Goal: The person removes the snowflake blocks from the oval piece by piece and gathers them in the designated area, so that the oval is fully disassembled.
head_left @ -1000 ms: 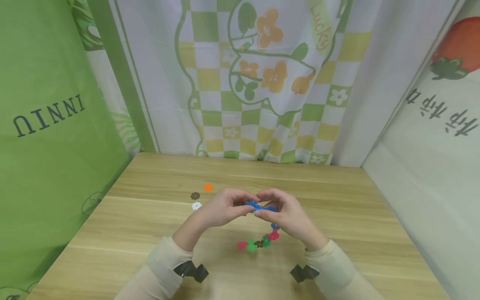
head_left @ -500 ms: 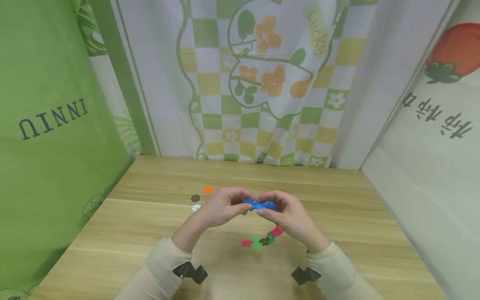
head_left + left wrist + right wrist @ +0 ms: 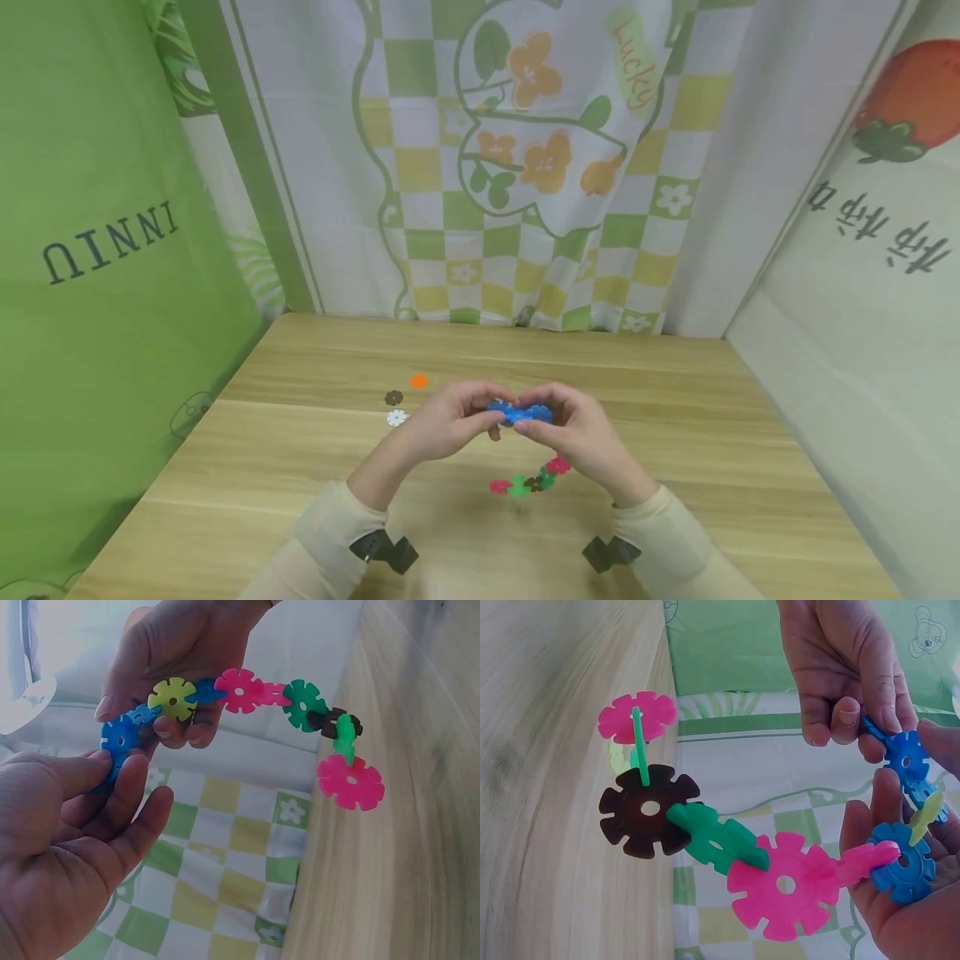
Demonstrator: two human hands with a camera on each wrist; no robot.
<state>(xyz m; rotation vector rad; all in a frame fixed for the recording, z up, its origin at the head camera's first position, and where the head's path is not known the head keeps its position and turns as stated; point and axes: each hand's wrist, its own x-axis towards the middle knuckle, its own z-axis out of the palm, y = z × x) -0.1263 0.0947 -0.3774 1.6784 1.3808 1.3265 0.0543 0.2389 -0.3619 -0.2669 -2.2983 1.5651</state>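
A chain of interlocking flower-shaped plastic discs hangs between the two hands above the table. My left hand (image 3: 459, 421) pinches a blue disc (image 3: 874, 729) at one end between thumb and fingers. Close beside it, my right hand (image 3: 573, 427) grips the adjoining blue discs (image 3: 534, 414), its thumb on the near side. From there the chain runs on through a yellow disc (image 3: 173, 700), pink discs (image 3: 239, 691), a green disc (image 3: 304, 705), a dark brown disc (image 3: 649, 811) and a light green disc (image 3: 345, 739). A pink disc (image 3: 351, 782) forms the free end. Fingers partly hide the blue section.
Left of the hands, an orange disc (image 3: 419, 381), a brown disc (image 3: 393, 397) and a white disc (image 3: 397, 417) lie loose on the wooden table (image 3: 675, 467). A patterned curtain (image 3: 525, 275) hangs behind the table, with a green cloth (image 3: 112, 350) on the left.
The blue discs between the hands have turned from slanting to nearly level. The chain's hanging tail has swung slightly to the right, while both hands stay in almost the same place.
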